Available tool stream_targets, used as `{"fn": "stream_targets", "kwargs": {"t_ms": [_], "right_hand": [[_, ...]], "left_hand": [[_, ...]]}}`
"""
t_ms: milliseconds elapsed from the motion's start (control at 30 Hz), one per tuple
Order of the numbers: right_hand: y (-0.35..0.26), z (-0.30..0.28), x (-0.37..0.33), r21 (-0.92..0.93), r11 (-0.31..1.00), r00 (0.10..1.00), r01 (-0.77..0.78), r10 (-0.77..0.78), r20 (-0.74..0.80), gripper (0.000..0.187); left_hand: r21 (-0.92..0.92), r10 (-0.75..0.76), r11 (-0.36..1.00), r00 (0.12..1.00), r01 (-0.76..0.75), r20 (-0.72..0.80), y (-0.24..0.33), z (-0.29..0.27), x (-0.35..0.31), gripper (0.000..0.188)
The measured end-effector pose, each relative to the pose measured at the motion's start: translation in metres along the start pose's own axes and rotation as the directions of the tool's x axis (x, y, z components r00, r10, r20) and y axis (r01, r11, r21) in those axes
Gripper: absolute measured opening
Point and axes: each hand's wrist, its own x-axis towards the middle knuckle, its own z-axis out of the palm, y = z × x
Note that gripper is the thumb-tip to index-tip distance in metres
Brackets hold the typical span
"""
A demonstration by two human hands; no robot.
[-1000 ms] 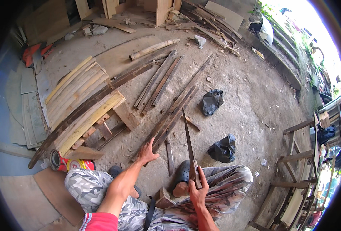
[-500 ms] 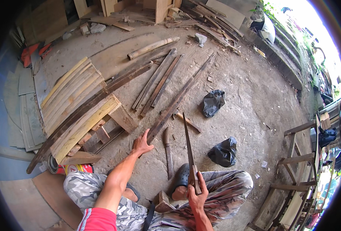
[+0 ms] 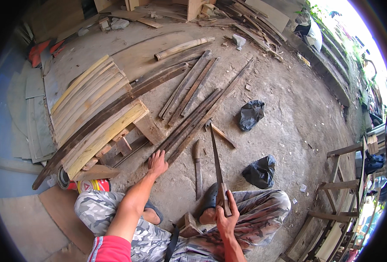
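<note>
Head view shows our left hand [image 3: 157, 162] spread open, fingers resting on the near ends of the dark bamboo strips [image 3: 193, 120] lying on the dirt ground [image 3: 289, 118]. Our right hand [image 3: 225, 218] is clenched around the handle of a long blade [image 3: 215, 155], which points away over our camouflage-clad knees [image 3: 263, 209].

Left arm stretched forward from lower edge, left hand [image 3: 157, 162] palm down, fingers spread flat on the ground. Right forearm bent upward, right hand [image 3: 225, 217] fisted, thumb up, wrist straight. 2 knees bent, seated.
</note>
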Motion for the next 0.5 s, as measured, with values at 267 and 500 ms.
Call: {"fn": "stream_targets", "kwargs": {"t_ms": [267,500], "right_hand": [[-0.002,0.014,0.005,0.066,0.994,0.996,0.083,-0.086,0.032,0.060],[-0.024,0.039,-0.008,0.179,0.977,0.990,0.118,-0.130,0.060,0.063]], "left_hand": [[-0.379,0.137,0.921,0.987,-0.094,0.088,0.004,-0.023,-0.044,0.039],[0.105,0.635,0.665,0.486,-0.739,-0.600,0.075,-0.163,-0.036,0.017]]}}
